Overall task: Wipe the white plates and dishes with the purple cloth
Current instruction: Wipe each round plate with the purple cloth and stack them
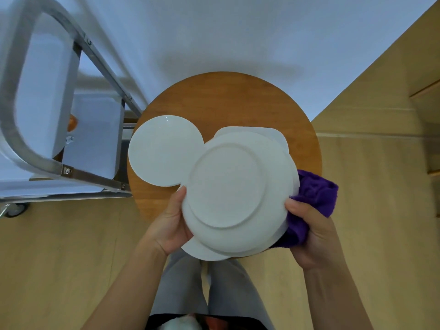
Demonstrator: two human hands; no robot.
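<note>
A person stands over a small round wooden desk and holds a large white plate upside down above its near edge, so that the raised foot ring on the underside faces the camera. The left hand grips the plate's left rim, thumb lying on the upturned underside and fingers hidden beneath. The right hand is clenched around a bunched purple cloth and presses it against the plate's right rim; most of the cloth spills out behind and to the right of the plate, with a fold tucked under the rim.

The held plate covers much of what lies on the desk. A smaller round white plate rests face up on the left part of the desk, its left edge overhanging the desk rim, and it sits just beside the held plate. Behind the held plate, the corner of a white squarish dish pokes out. Below the held plate, the edge of another white plate shows near the left wrist; how it is supported cannot be told.

To the left of the desk stands a metal-framed trolley with pale panels and a castor wheel on the light wooden floor. A white wall fills the far side. The person's grey trousers show between the forearms.
</note>
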